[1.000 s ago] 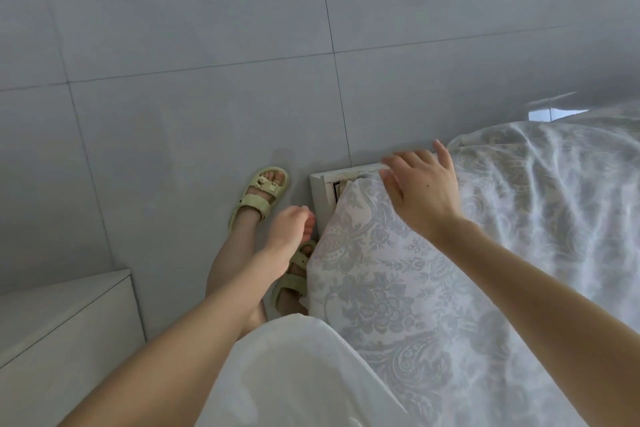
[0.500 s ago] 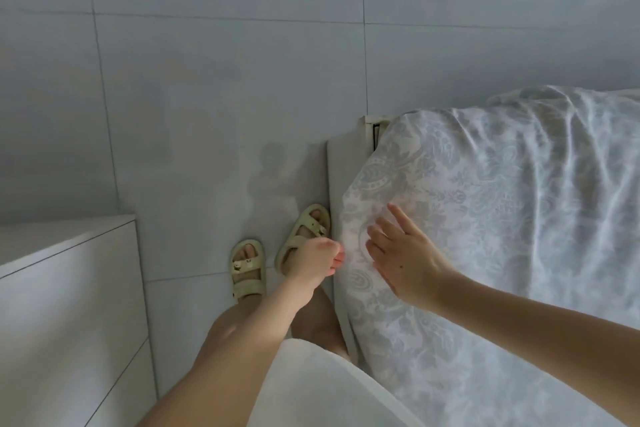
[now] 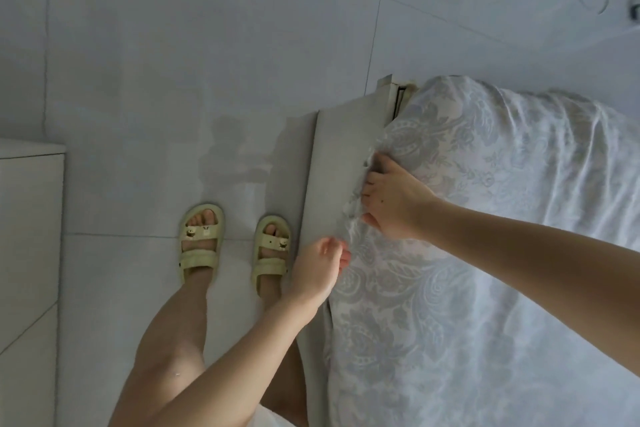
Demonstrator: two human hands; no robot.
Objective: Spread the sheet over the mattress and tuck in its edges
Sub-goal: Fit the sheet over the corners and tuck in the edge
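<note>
Listener: Sheet position, please. Where does it lie?

Describer: White sheet with a pale grey-blue floral pattern (image 3: pixel 502 201) covers the mattress, which is hidden beneath it, on the right of the view. The top is wrinkled. Its left edge bunches where the mattress meets the pale beige bed frame rail (image 3: pixel 343 163).

Listener: And the hands?

Describer: Right hand (image 3: pixel 394 201) reaches in from the right, fingers curled down over the mattress edge, gripping the bunched fabric at the gap. Left hand (image 3: pixel 320 265) sits just below it, beside the sheet's edge, fingers loosely curled. I cannot tell whether it holds any fabric.

Listener: Anything else?

Describer: Bare legs and feet in pale yellow-green two-strap sandals (image 3: pixel 202 241) stand on glossy grey floor tiles (image 3: pixel 173 62), just left of the rail. A white cabinet corner (image 3: pixel 27 218) shows at far left.
</note>
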